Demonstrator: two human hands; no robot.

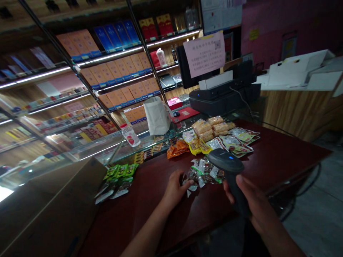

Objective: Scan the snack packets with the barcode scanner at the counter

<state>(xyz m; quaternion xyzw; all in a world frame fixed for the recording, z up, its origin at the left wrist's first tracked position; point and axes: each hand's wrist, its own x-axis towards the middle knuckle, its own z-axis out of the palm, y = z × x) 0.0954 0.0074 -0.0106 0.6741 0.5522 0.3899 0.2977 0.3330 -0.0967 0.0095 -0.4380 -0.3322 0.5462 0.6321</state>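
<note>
My right hand (250,201) grips the handle of a black barcode scanner (227,166), its head with a blue light pointing over a heap of small clear snack packets (203,171) on the dark red counter (281,150). My left hand (174,187) rests on the counter and its fingers touch the left edge of that heap. Green packets (120,172) lie to the left of my left hand. Orange packets (177,148), yellow packets (194,142) and wrapped pastries (213,126) lie farther back.
A glass display case (88,117) with boxed goods stands at the left, with a white paper bag (157,116) and a plastic bottle (130,135) on it. A monitor with a pink notice (205,53) and a register (222,96) sit behind. A cardboard box (53,207) is at near left.
</note>
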